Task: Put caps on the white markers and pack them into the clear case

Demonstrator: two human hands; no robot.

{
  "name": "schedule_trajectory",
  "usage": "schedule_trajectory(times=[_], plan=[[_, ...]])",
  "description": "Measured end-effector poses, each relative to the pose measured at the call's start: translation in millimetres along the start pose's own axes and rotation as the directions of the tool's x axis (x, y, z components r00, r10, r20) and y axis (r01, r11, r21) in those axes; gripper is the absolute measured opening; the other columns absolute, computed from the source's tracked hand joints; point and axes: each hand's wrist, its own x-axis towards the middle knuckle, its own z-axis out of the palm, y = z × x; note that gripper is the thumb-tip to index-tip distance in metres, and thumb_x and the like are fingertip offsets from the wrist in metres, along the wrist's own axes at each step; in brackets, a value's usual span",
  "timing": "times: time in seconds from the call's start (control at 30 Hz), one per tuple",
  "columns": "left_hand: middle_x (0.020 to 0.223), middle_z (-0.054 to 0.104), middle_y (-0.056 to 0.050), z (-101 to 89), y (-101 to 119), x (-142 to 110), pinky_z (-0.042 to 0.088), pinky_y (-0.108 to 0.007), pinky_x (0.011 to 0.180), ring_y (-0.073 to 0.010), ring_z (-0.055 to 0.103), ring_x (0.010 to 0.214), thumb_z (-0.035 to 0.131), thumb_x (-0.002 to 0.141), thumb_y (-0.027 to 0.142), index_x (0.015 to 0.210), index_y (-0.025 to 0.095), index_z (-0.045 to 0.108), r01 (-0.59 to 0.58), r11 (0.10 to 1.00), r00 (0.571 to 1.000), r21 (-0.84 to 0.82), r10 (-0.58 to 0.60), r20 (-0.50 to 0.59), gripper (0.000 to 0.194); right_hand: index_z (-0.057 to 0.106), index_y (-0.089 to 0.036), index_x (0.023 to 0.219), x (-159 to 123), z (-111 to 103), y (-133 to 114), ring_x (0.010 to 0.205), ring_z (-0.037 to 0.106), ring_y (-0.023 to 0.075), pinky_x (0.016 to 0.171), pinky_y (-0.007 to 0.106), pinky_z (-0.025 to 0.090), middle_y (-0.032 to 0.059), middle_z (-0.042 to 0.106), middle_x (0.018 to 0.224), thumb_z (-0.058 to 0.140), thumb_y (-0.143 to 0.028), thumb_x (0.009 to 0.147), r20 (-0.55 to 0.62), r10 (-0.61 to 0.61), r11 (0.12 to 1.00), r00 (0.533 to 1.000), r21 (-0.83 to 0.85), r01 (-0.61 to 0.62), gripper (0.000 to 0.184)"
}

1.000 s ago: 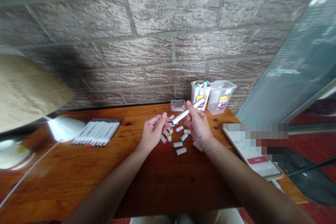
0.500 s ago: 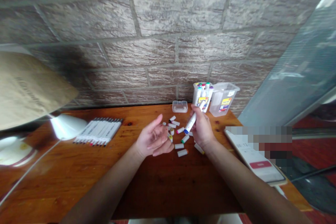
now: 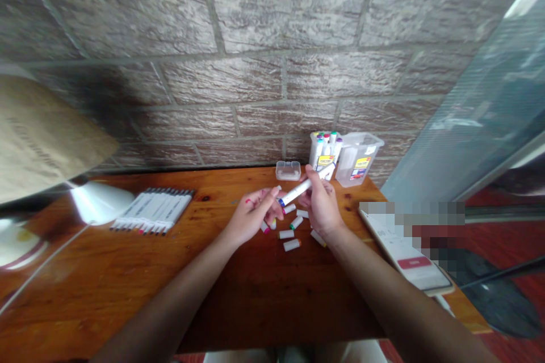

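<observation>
While both hands grip one marker (blue-ended), two clear tubs stand behind.

A wall of rough grey-brown brick rises behind a glossy orange-brown wooden table. On the left, a tan shape with blurred lettering overhangs a smooth white cone. On the right lies a pale-screened phone, its upper part pixelated.

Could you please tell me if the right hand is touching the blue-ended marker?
Touching: the head view shows the right hand closed around the white marker.
</observation>
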Motion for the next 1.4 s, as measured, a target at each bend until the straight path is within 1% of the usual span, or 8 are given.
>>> schedule_trajectory(times=[0.1,0.3,0.43,0.6,0.8,1.0,1.17,1.4], plan=[[0.058,0.067,-0.007,0.6,0.2,-1.5,0.039,-0.022,0.045,-0.0090,0.049,0.043,0.054,0.088,0.065,0.064,0.013,0.069,-0.002,0.996,0.997,0.090,-0.004,0.073,0.059,0.059,-0.020,0.066,-1.2,0.5,-1.6,0.038,0.024,0.0070,0.039,0.025,0.014,-0.0093,0.030,0.041,0.068,-0.050,0.078,-0.012,-0.019,1.000,1.000,-0.004,0.019,0.033],[0.067,0.073,-0.011,1.1,3.7,-1.6,0.041,-0.022,0.045,-0.0095,0.052,0.043,0.053,0.087,0.067,0.066,0.013,0.069,0.025,1.000,0.992,0.010,-0.026,0.121,0.061,0.058,-0.021,0.067,-3.0,1.7,-3.1,0.039,0.023,0.0077,0.040,0.025,0.014,-0.0091,0.028,0.042,0.067,-0.054,0.078,-0.010,-0.030,0.999,1.000,-0.021,0.030,0.037],[0.069,0.074,-0.011,-0.9,2.6,-2.0,0.040,-0.022,0.044,-0.0098,0.053,0.044,0.060,0.086,0.062,0.075,0.012,0.071,0.051,0.999,0.986,-0.004,-0.050,0.157,0.052,0.057,-0.021,0.067,-3.4,2.2,-2.6,0.038,0.023,0.0079,0.040,0.026,0.014,-0.0089,0.029,0.042,0.069,-0.060,0.077,-0.014,-0.024,0.998,1.000,-0.055,0.023,0.042],[0.085,0.077,-0.012,-5.0,1.4,-3.3,0.043,-0.022,0.045,-0.0103,0.058,0.048,0.067,0.084,0.054,0.090,0.013,0.072,0.103,0.995,0.986,-0.018,-0.100,0.132,0.041,0.061,-0.022,0.075,-6.9,3.2,-4.5,0.040,0.028,0.0083,0.041,0.025,0.020,-0.0080,0.034,0.046,0.064,-0.067,0.079,0.044,-0.105,0.984,0.994,-0.138,0.110,0.046],[0.074,0.074,-0.005,-6.3,4.1,2.5,0.046,-0.022,0.050,-0.0096,0.057,0.052,0.078,0.076,0.042,0.099,0.016,0.075,-0.051,0.997,0.995,-0.066,0.044,-0.095,0.034,0.067,-0.023,0.090,-6.2,0.9,-6.3,0.040,0.029,0.0088,0.040,0.025,0.019,-0.0074,0.036,0.048,0.053,-0.072,0.083,0.057,-0.115,0.983,0.992,-0.136,0.122,0.051],[0.062,0.063,0.002,-13.4,0.7,12.0,0.038,-0.019,0.047,-0.0065,0.051,0.050,0.081,0.074,0.036,0.099,0.017,0.075,-0.202,0.966,0.930,-0.163,0.138,-0.340,0.031,0.065,-0.021,0.080,-1.2,-1.6,-2.6,0.040,0.029,0.0069,0.040,0.024,0.020,-0.0064,0.042,0.051,0.058,-0.068,0.082,-0.003,-0.039,0.998,0.999,-0.047,0.039,0.047],[0.069,0.065,0.001,-14.1,2.2,13.4,0.035,-0.019,0.044,-0.0056,0.050,0.048,0.082,0.072,0.040,0.097,0.017,0.074,-0.226,0.953,0.905,-0.200,0.130,-0.405,0.035,0.063,-0.020,0.075,0.0,-0.8,0.7,0.039,0.027,0.0061,0.039,0.025,0.017,-0.0070,0.042,0.050,0.067,-0.060,0.079,-0.001,0.016,1.000,1.000,0.003,-0.016,0.041],[0.068,0.064,0.001,-14.4,2.2,13.8,0.033,-0.019,0.044,-0.0051,0.048,0.048,0.082,0.072,0.043,0.095,0.017,0.075,-0.248,0.939,0.901,-0.236,0.135,-0.412,0.035,0.058,-0.020,0.073,2.1,1.3,-2.0,0.038,0.023,0.0048,0.037,0.023,0.015,-0.0089,0.040,0.048,0.074,-0.052,0.073,-0.010,0.108,0.990,0.994,0.088,-0.107,0.036]])
